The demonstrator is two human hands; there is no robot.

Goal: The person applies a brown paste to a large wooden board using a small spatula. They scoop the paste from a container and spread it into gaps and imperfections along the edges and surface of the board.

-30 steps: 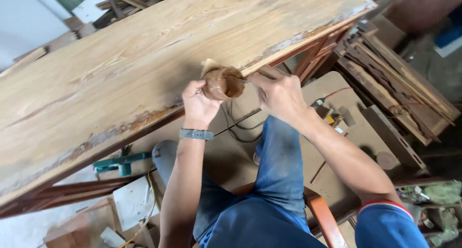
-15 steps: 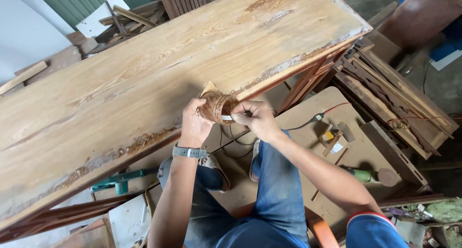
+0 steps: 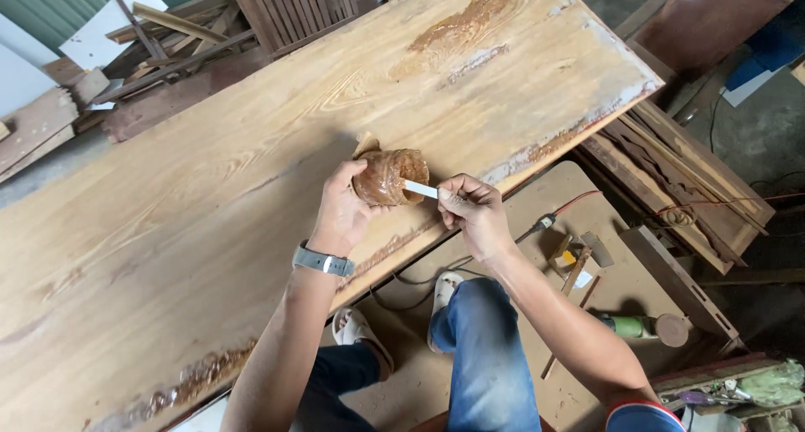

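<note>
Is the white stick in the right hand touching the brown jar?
Touching. The head view shows the white stick, pinched by the right hand, with its far end dipped into the open mouth of the brown jar.

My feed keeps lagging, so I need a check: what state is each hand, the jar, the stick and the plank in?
Left hand: gripping the jar.
Brown smeared jar: tilted, mouth toward right hand.
Right hand: pinching the stick.
Flat white stick: tip inside the jar.
Long pale wooden plank: lying flat, brown patches.

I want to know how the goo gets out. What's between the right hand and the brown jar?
In the head view, a flat white stick runs from the right hand into the smeared brown jar, which the left hand holds above the wooden slab.
</note>
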